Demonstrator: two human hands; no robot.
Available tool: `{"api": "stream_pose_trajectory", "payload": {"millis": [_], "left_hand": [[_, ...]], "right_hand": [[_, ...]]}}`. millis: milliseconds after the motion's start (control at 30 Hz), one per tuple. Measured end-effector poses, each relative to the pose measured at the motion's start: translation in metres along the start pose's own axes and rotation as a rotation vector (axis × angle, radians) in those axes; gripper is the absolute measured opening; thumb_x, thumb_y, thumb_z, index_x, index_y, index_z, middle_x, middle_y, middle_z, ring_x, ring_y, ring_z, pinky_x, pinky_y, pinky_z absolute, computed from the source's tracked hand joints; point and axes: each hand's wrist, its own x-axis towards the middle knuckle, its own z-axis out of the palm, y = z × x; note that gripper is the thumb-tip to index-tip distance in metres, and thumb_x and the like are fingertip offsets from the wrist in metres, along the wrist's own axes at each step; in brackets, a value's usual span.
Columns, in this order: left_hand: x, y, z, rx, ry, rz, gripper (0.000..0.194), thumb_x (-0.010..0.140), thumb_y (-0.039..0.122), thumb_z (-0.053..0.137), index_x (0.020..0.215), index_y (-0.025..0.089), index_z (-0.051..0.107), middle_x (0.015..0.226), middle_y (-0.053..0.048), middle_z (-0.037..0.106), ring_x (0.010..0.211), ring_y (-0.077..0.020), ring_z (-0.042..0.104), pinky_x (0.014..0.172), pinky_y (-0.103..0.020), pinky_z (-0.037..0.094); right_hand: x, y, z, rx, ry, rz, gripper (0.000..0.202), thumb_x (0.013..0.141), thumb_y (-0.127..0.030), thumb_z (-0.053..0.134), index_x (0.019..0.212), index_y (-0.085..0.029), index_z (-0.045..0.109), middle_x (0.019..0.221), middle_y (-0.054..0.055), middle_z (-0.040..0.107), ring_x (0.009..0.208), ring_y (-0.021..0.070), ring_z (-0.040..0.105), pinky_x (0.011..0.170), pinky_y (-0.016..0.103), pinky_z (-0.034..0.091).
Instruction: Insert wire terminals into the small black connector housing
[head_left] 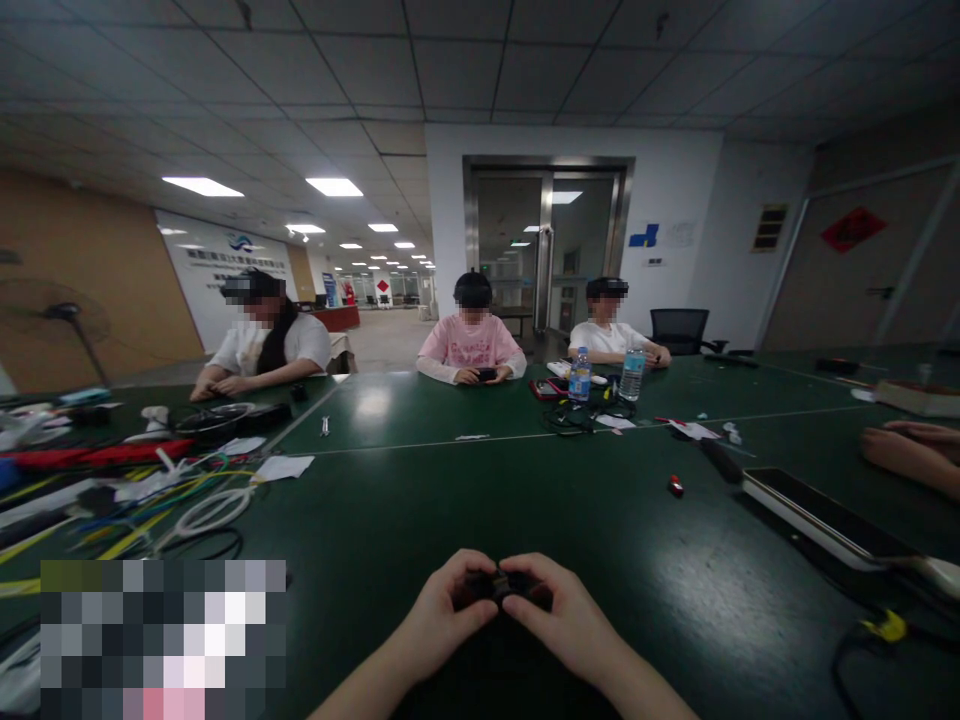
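Note:
Both of my hands meet at the near middle of the green table (360, 520). My left hand (450, 605) curls its fingers and thumb around one side of a small black object (501, 582). From the other side my right hand (559, 610) grips the same object, thumb and fingertips closed on it. The fingertips of the two hands nearly touch. Most of the object is covered by the fingers, so its kind cannot be made out.
Tangled cables (214, 510) and papers lie at left. At right are a small red item (676, 486), a white-edged dark device (817, 515) and a co-worker's hands (915, 450). Two water bottles (579, 378) stand farther back. Three people in headsets sit across the table.

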Motion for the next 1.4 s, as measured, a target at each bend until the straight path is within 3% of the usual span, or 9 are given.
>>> {"api": "stream_pose_trajectory", "payload": {"millis": [233,600,733,867,967,1400], "left_hand": [[0.000,0.004,0.003,-0.052,0.021,-0.041,0.032,0.071,0.018,0.068,0.100,0.020,0.055,0.096,-0.004,0.060,0.092,-0.0219,0.058,0.081,-0.035,0.044],[-0.001,0.008,0.003,-0.039,0.003,-0.079,0.036,0.071,0.011,0.064,0.104,0.021,0.053,0.104,-0.006,0.059,0.102,-0.0247,0.057,0.088,-0.041,0.043],[0.000,-0.004,0.000,-0.066,0.027,-0.078,0.056,0.067,0.013,0.071,0.117,0.023,0.047,0.116,-0.009,0.054,0.112,-0.0275,0.051,0.094,-0.043,0.039],[0.000,-0.012,-0.001,-0.123,-0.023,-0.102,0.068,0.066,0.014,0.072,0.125,0.025,0.039,0.117,-0.008,0.052,0.106,-0.0261,0.054,0.091,-0.043,0.041],[0.000,-0.009,0.000,-0.148,-0.066,-0.116,0.067,0.067,0.015,0.071,0.125,0.024,0.039,0.115,-0.008,0.055,0.106,-0.0258,0.055,0.092,-0.043,0.041],[0.001,0.002,0.001,-0.049,-0.043,-0.128,0.041,0.069,0.013,0.069,0.106,0.019,0.052,0.103,-0.004,0.060,0.100,-0.0232,0.057,0.087,-0.038,0.043]], "right_hand": [[-0.001,-0.003,0.000,0.003,-0.003,-0.020,0.022,0.074,-0.021,0.062,0.095,-0.024,0.067,0.101,0.003,0.064,0.094,0.0207,0.060,0.078,0.030,0.048],[0.000,0.005,0.002,0.015,-0.037,0.029,0.024,0.072,-0.020,0.064,0.096,-0.024,0.066,0.091,0.000,0.067,0.080,0.0180,0.061,0.070,0.027,0.047],[0.001,0.004,0.003,0.021,-0.007,0.006,0.023,0.073,-0.021,0.064,0.095,-0.023,0.067,0.092,0.002,0.067,0.080,0.0188,0.062,0.070,0.028,0.047],[0.002,0.004,0.003,0.041,0.002,0.001,0.023,0.073,-0.020,0.064,0.095,-0.022,0.068,0.093,0.002,0.067,0.081,0.0192,0.062,0.071,0.028,0.047],[0.002,0.006,0.004,0.048,0.002,0.005,0.024,0.073,-0.019,0.064,0.096,-0.023,0.068,0.095,0.003,0.066,0.082,0.0194,0.062,0.071,0.029,0.047],[0.001,0.005,0.004,0.040,-0.029,0.006,0.025,0.072,-0.019,0.064,0.096,-0.024,0.068,0.096,0.002,0.064,0.083,0.0193,0.061,0.071,0.029,0.047]]}}
